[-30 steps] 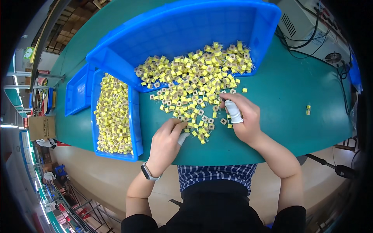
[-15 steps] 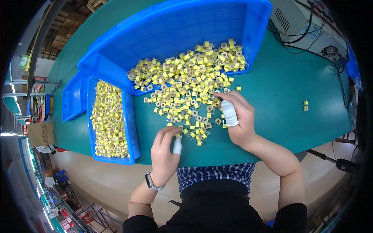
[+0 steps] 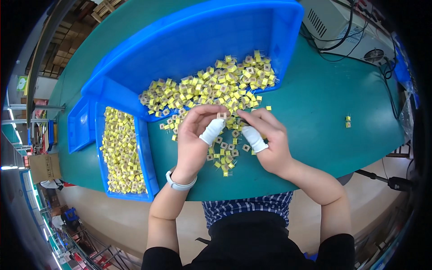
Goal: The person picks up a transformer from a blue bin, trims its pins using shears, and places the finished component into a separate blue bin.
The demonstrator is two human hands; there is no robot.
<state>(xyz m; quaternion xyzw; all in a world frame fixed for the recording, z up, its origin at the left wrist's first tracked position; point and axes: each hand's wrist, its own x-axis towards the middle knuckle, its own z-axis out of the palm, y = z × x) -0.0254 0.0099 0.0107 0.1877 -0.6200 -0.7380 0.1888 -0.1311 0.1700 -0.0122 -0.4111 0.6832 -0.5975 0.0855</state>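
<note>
First, blue tub (image 3: 189,54), on its side: yellow parts (image 3: 207,87), spread onto table (image 3: 315,148). Tray (image 3: 147,168): more, heaped. Left hand (image 3: 193,140): pinching one part (image 3: 221,115), over the spread. Right hand (image 3: 272,145): half-curled, grip unclear.

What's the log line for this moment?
left hand: pinching coil component | right hand: beside it, grip unclear | blue crate: yellow coil components spill onto green tabletop
</note>
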